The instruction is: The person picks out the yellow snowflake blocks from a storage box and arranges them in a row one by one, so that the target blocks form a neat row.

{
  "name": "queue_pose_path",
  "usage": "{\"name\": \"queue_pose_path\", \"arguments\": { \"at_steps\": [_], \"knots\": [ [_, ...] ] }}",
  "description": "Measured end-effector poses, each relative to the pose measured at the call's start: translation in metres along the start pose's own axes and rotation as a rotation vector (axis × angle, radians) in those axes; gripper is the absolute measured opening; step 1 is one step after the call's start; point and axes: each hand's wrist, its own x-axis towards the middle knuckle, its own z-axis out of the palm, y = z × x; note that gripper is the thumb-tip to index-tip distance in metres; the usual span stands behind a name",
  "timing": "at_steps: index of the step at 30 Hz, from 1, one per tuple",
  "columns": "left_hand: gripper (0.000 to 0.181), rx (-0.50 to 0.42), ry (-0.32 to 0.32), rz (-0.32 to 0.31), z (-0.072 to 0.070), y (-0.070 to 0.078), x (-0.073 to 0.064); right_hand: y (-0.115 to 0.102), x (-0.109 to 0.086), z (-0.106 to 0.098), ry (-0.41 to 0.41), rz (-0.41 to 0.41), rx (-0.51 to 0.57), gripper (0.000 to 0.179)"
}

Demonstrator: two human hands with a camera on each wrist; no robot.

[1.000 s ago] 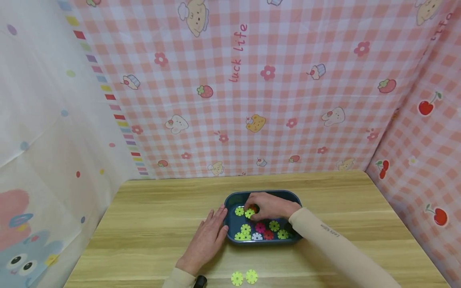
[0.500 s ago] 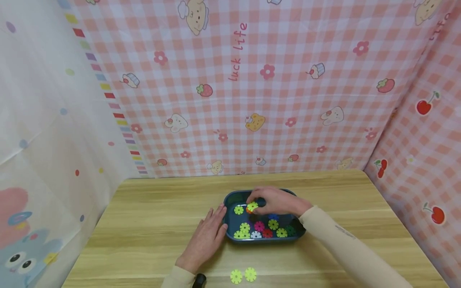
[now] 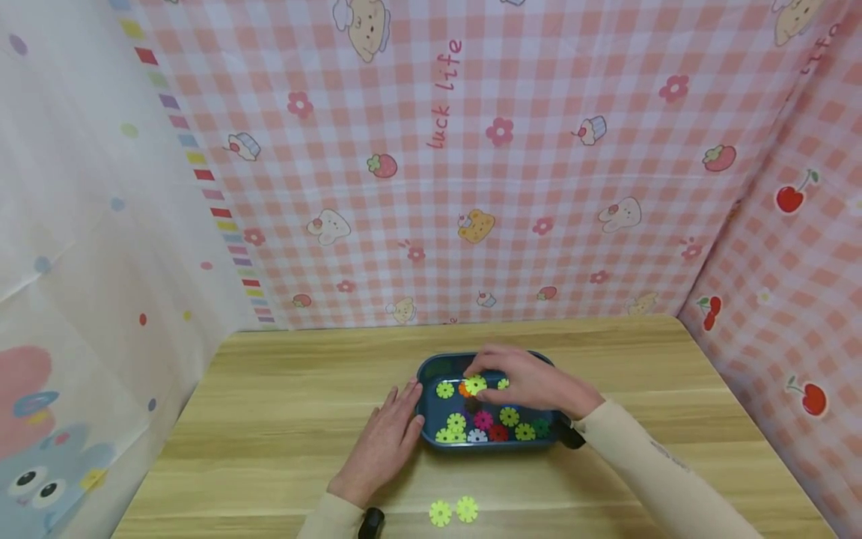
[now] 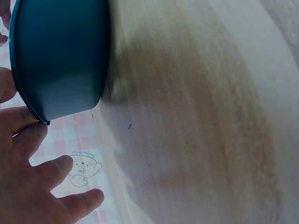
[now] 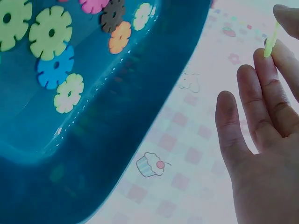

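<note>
A dark blue tray (image 3: pixel 438 365) sits on the wooden table, with flower-shaped notched plastic discs inside. My right hand (image 3: pixel 525 378) is over it, pinching a yellow-green notched disc (image 3: pixel 475 385) between thumb and fingers. That disc shows edge-on in the right wrist view, above the tray's rim. My left hand (image 3: pixel 380 449) lies with fingers spread at the tray's left end. Its fingertips touch the rim in the left wrist view. Inside the tray are a white disc (image 3: pixel 477 436), a red disc (image 3: pixel 498 433), a blue disc (image 5: pixel 56 67), an orange disc (image 5: pixel 120 37) and several yellow-green ones.
Two yellow-green discs (image 3: pixel 440 513) lie side by side on the table (image 3: pixel 283 419) in front of the tray. A pink checked cloth (image 3: pixel 572 187) hangs behind the table, with patterned cloths at both sides.
My right hand has picked a yellow-green disc off the tray's floor, lifted it, and shifted slightly right. The left hand stays at the tray's end.
</note>
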Motion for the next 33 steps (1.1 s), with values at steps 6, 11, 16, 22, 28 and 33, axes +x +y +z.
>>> {"name": "queue_pose_path", "arguments": {
  "at_steps": [6,11,16,22,28,33],
  "knots": [
    [0.053,0.002,-0.012,-0.014,0.0,0.001,0.0,-0.006,-0.011,0.004,0.047,-0.004,-0.014,0.032],
    [0.053,0.003,-0.01,-0.017,-0.001,0.001,-0.001,-0.009,-0.021,0.01,0.091,-0.033,0.022,0.029],
    [0.053,0.002,-0.008,-0.021,-0.001,0.002,-0.001,-0.012,-0.029,0.018,0.116,-0.057,0.061,0.029],
    [0.053,-0.003,-0.01,-0.018,-0.001,0.003,-0.001,-0.018,-0.041,0.028,0.139,-0.064,0.076,0.029],
    [0.053,0.0,-0.013,-0.021,-0.001,0.004,-0.001,-0.025,-0.052,0.036,0.162,-0.084,0.086,0.028],
    [0.053,0.002,-0.018,-0.027,-0.001,0.004,-0.001,-0.03,-0.061,0.043,0.148,-0.082,0.099,0.031]
  ]
}}
